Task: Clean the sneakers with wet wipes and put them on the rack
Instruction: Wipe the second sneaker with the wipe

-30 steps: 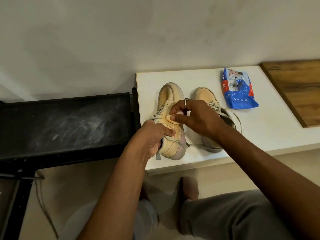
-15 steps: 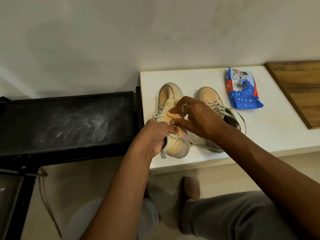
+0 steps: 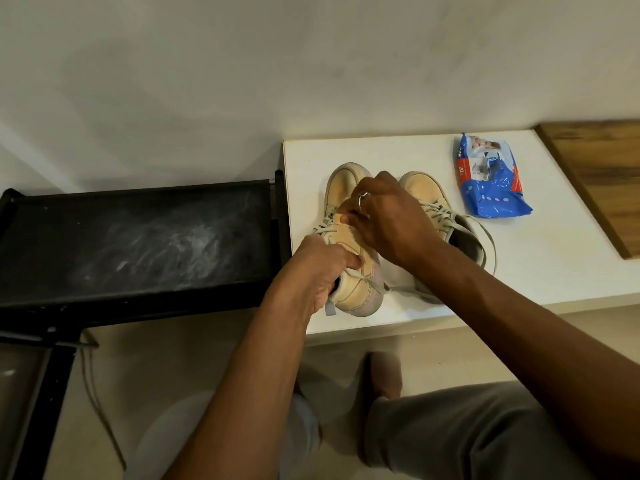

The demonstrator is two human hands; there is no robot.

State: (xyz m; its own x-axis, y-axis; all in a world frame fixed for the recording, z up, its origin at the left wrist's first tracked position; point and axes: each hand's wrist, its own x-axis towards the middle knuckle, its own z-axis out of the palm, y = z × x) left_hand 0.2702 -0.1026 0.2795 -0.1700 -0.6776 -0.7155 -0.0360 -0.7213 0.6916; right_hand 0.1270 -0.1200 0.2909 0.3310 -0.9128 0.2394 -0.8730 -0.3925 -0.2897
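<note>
Together, the left hand (image 3: 317, 271) grips the sneaker (image 3: 346, 183) at its collar and the right hand (image 3: 389, 220) pinches its tongue (image 3: 343, 233).

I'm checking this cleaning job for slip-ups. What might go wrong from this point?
1. The top of the rack shows white dusty smears; wiped sneakers set there may get dirty again.
2. The held sneaker, gripped by the left hand and pinched by the right hand, has its heel near the front edge of the table and might slip off.
3. The second sneaker has a loose lace that could snag.
</note>
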